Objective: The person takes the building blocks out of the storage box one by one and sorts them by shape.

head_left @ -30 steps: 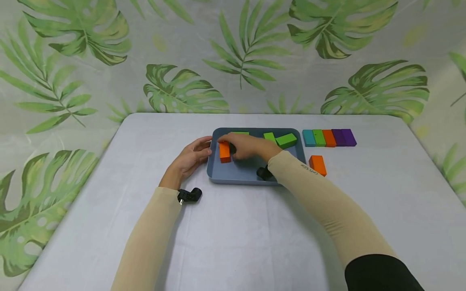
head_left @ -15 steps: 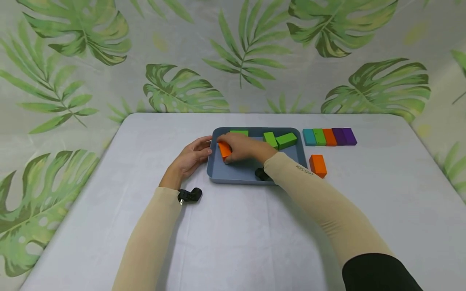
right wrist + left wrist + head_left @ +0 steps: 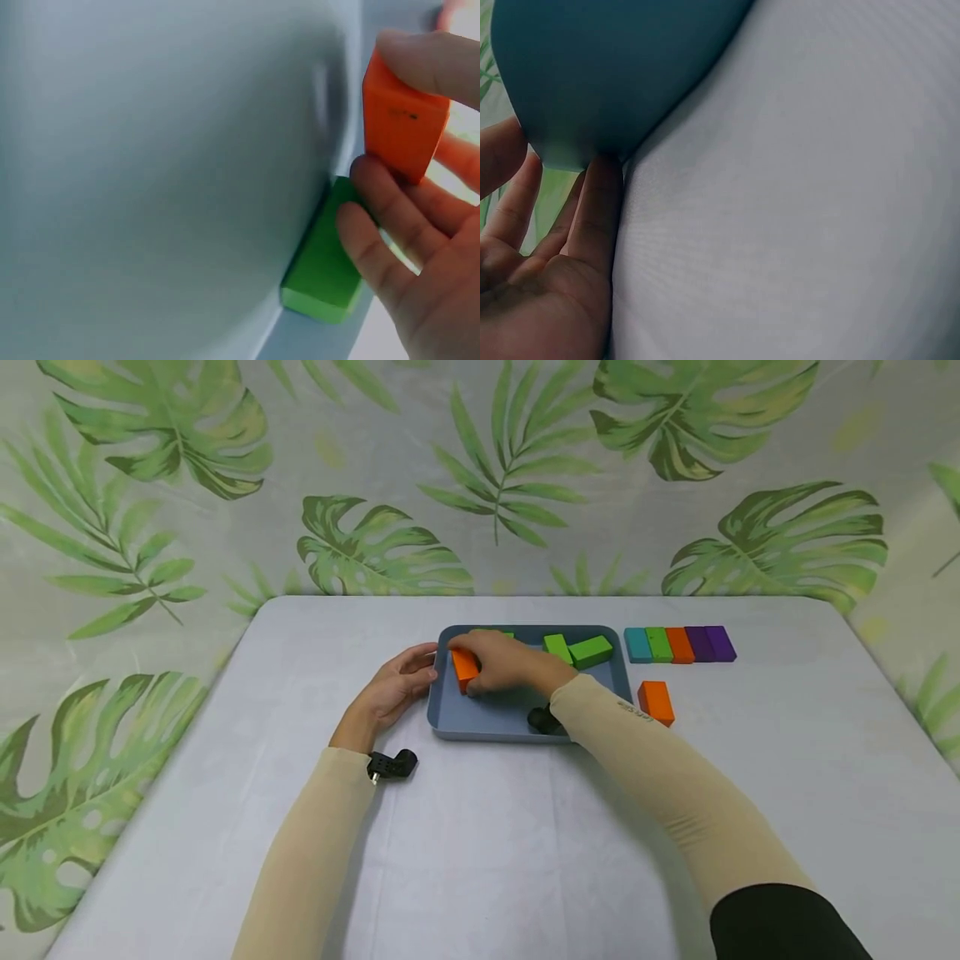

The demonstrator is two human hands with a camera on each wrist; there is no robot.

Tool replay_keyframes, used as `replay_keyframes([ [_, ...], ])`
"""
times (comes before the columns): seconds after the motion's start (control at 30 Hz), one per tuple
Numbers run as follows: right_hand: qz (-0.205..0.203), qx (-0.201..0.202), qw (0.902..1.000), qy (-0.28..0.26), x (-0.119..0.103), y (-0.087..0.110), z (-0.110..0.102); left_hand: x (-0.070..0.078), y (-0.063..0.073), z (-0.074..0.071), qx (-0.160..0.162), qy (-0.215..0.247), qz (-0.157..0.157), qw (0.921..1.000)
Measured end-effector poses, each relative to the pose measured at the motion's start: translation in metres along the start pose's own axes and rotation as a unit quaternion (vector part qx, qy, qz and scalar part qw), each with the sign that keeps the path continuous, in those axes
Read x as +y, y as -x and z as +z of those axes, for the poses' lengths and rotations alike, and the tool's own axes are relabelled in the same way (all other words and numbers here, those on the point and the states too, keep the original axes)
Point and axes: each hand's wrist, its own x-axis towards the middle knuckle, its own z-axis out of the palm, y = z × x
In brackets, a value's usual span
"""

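Note:
My right hand [image 3: 510, 662] pinches an orange block [image 3: 463, 672] near the left end of the blue-grey tray [image 3: 491, 725]. In the right wrist view the thumb lies across the top of the orange block [image 3: 403, 127], with fingers against its lower end. Two other fingertips overlap a green block [image 3: 321, 259] along the tray wall. My left hand [image 3: 399, 683] is at the tray's left side; in the left wrist view its extended fingers [image 3: 600, 217] touch the outer wall of the tray [image 3: 615, 82]. The palm is turned toward the tray.
Two green blocks, one upright-looking [image 3: 557, 647] and one slanted [image 3: 592, 652], lie at the tray's back right. Right of the tray is a row of teal [image 3: 637, 645], green [image 3: 658, 644], orange [image 3: 679, 645] and purple blocks [image 3: 708, 644]. Another orange block [image 3: 656, 702] stands before it.
My right thumb and fingers have closed around the orange block, which has tilted slightly since a second ago. My left hand stays at the tray's side.

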Motion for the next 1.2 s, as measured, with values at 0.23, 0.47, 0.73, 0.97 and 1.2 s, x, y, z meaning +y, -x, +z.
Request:
replay_keyframes([
  [0.23, -0.008, 0.016, 0.9997, -0.016, -0.002, 0.008, -0.012, 0.001, 0.001, -0.001, 0.001, 0.009, 0.003, 1.0],
  [0.47, -0.001, 0.041, 0.999, -0.016, 0.001, 0.036, -0.036, -0.001, 0.0, 0.0, 0.004, 0.007, 0.002, 1.0],
  [0.73, 0.023, 0.096, 0.994, -0.048, 0.025, 0.082, -0.07, 0.001, 0.003, -0.002, 0.001, 0.007, 0.005, 1.0],
  [0.97, 0.047, 0.116, 0.9912, -0.043, 0.041, 0.112, -0.084, 0.001, 0.003, -0.002, 0.002, 0.005, 0.006, 1.0],
  [1.2, 0.055, 0.127, 0.9902, -0.022, 0.051, 0.147, -0.092, 0.0, 0.0, 0.002, -0.003, -0.001, 0.007, 1.0],
])
